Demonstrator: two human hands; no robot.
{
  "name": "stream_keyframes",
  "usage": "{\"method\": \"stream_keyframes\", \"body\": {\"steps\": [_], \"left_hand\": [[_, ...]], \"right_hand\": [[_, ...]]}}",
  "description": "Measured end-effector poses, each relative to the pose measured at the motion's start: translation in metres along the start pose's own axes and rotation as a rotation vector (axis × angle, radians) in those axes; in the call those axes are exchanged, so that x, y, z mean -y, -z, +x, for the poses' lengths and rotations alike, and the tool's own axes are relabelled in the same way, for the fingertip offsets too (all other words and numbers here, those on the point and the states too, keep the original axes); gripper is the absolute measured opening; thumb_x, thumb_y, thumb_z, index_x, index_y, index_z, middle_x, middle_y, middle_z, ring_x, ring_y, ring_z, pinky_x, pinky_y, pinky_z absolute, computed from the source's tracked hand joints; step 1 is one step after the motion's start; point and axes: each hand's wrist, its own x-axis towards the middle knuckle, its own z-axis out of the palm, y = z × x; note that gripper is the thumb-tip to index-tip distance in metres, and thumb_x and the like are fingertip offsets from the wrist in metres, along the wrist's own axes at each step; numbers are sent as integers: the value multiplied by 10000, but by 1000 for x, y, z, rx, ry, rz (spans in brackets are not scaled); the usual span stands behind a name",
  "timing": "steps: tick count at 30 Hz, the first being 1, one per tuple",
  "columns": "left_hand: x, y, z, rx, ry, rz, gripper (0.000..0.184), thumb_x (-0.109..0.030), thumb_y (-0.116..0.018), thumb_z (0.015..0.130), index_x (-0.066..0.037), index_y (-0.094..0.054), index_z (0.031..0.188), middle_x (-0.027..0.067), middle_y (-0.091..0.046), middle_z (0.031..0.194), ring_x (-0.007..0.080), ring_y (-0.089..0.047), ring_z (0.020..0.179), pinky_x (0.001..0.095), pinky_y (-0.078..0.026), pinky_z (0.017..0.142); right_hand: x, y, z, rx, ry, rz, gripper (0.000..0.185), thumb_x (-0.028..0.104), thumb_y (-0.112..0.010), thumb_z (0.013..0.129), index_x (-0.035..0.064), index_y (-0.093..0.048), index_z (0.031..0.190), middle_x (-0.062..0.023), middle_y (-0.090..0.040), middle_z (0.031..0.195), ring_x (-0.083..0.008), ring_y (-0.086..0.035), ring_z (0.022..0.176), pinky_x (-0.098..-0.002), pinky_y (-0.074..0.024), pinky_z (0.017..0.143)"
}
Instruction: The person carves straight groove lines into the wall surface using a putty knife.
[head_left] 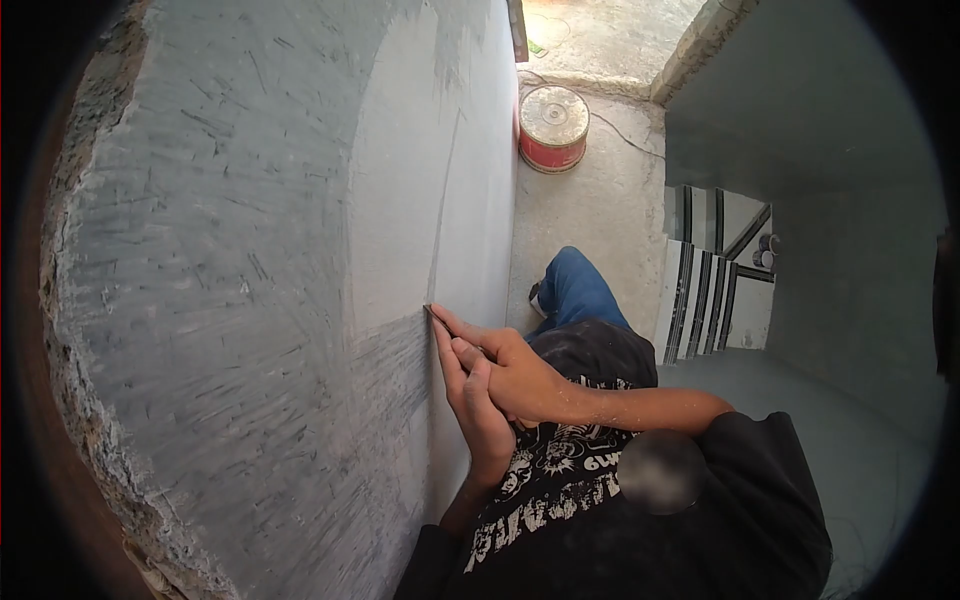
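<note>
Both my hands meet at a grey-white plastered wall, their fingers pressed together around a thin flat tool. Only a small dark edge of it shows at the fingertips, against the wall; the rest is hidden. My right hand comes in from the right, its fingers lying over those of my left hand, which reaches up from below. Around the tool's edge, the surface changes from smooth pale plaster above to darker, streaked grey below.
A round red container with a dusty pale top stands on the concrete floor by the wall, with a thin cable nearby. Black-and-white striped steps lie to the right, beside another grey wall. The near wall has a rough broken edge at left.
</note>
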Motion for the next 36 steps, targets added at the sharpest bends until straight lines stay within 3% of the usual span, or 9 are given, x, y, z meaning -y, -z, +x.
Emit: {"method": "stream_keyframes", "body": {"steps": [6,8,12,17,21,24,26,30,36], "left_hand": [[53,11,21,255,-327,-418,723,-342,-381,1113,-25,-27,1658,154,14,1735,259,-43,1597,383,-89,1268],[45,8,14,155,-188,-318,722,-332,-382,1075,-22,-76,1651,167,-147,1649,229,-238,1431,331,-233,1085],[3,-6,1,-44,71,-112,733,-313,-385,1000,-18,-174,1637,194,-469,1477,167,-628,1099,228,-523,719],[-6,-4,-4,-60,93,24,740,-302,-375,1003,38,-156,1623,238,-322,1584,266,-423,1344,322,-372,1002],[-2,-3,-2,-27,8,-14,748,-292,-367,1005,82,-142,1612,274,-205,1669,345,-258,1539,397,-252,1229],[45,1,6,38,-173,-294,730,-356,-383,1110,-25,-32,1658,159,3,1734,269,-23,1598,386,-77,1270],[48,7,10,105,-192,-332,733,-351,-383,1100,-9,-42,1652,172,-16,1727,280,-44,1593,391,-89,1268],[21,-2,12,-13,-94,-60,731,-318,-377,1062,32,-84,1634,213,-90,1704,309,-133,1569,400,-151,1255],[1,-5,3,-47,-55,72,735,-268,-368,1005,93,-146,1606,275,-202,1668,352,-267,1534,414,-243,1236]], "right_hand": [[-26,-3,18,-75,175,-8,479,198,-436,1117,140,-409,1592,44,-596,834,-17,-482,704,-180,-449,601],[-12,2,12,-28,26,32,483,206,-440,1118,147,-404,1595,49,-592,831,-17,-480,695,-182,-447,591],[-3,0,4,-5,-9,63,491,221,-449,1116,161,-396,1601,54,-581,825,-14,-473,682,-187,-443,574],[-11,-4,1,12,-9,67,493,223,-452,1115,161,-397,1600,48,-598,853,-15,-480,698,-188,-447,587],[-17,-4,4,-6,15,69,479,210,-452,1114,148,-421,1588,32,-628,936,-23,-502,795,-184,-460,690],[-16,-5,7,-32,32,75,469,199,-452,1113,136,-437,1577,29,-630,975,-28,-501,850,-180,-455,750],[-6,-3,9,-51,36,82,465,195,-454,1113,124,-443,1573,32,-628,984,-29,-497,867,-179,-450,769],[-12,2,12,-36,56,83,468,195,-454,1114,108,-436,1573,29,-629,1003,-30,-498,871,-177,-448,769],[-25,-6,11,-27,115,132,479,201,-453,1115,101,-417,1582,12,-647,1035,-42,-516,907,-190,-460,813]]}}
